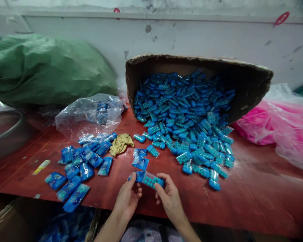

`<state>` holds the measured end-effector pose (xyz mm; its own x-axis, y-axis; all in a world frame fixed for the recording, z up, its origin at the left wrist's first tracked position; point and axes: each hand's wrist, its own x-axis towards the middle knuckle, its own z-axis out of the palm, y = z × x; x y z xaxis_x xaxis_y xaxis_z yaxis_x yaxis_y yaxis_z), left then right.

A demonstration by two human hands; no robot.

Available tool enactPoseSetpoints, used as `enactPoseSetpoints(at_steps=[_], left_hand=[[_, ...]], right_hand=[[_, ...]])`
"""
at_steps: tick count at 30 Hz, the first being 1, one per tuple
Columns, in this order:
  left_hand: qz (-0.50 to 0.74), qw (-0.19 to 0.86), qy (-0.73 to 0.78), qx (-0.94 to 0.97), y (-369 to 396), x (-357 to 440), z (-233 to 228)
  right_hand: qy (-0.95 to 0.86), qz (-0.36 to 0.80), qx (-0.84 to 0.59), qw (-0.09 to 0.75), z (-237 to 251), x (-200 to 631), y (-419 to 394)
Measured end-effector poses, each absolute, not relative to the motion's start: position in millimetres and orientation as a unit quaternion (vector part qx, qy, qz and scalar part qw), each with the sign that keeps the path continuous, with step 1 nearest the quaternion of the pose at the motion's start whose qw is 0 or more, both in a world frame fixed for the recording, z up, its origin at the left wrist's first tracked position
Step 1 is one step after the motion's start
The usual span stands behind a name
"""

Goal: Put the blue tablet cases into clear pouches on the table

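Note:
Near the front edge of a red-brown table (255, 188), my left hand (127, 198) and my right hand (169, 198) together hold a small clear case of blue-green pellets (153, 180), which sits partly inside a blue wrapper (138, 175). The left fingers pinch the wrapper end; the right fingers grip the case end. Two loose blue wrappers (140, 160) lie just beyond my hands. Wrapped blue packets (77, 171) lie scattered to the left.
A tipped cardboard box (242, 80) spills several blue pellet cases (189, 127) onto the table. A clear plastic bag (91, 114), a yellowish glove (121, 144), a green sack (45, 67), a metal bowl (5, 131) and pink bags (280, 124) surround them.

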<state>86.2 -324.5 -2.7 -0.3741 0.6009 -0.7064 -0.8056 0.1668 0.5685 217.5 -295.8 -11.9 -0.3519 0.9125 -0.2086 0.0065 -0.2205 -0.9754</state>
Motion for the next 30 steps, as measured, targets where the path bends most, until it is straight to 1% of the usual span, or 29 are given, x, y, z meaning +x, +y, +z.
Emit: enactPoseSetpoints(at_steps=[5,10,16,19,23,28,30], left_hand=[[0.664,0.54,0.515,-0.038,-326,83,-5],[0.668,0.538,0.512,-0.049,-329,82,-5],[0.674,0.532,0.507,-0.069,-328,83,-5],[0.685,0.536,0.491,-0.054,-327,81,-6],[0.693,0.538,0.48,-0.003,-328,79,-7],[0.7,0.486,0.522,0.035,-327,77,-5],[0.699,0.483,0.526,0.044,-327,76,-5]], right_hand=[[-0.501,0.65,-0.451,0.352,-11,217,-293],[-0.499,0.636,-0.457,0.371,-8,213,-296],[-0.562,0.569,-0.478,0.363,-12,212,-305],[-0.576,0.558,-0.473,0.364,-19,212,-309],[-0.564,0.578,-0.463,0.365,-24,211,-314],[-0.505,0.649,-0.458,0.338,-21,207,-319],[-0.478,0.674,-0.457,0.328,-19,206,-319]])
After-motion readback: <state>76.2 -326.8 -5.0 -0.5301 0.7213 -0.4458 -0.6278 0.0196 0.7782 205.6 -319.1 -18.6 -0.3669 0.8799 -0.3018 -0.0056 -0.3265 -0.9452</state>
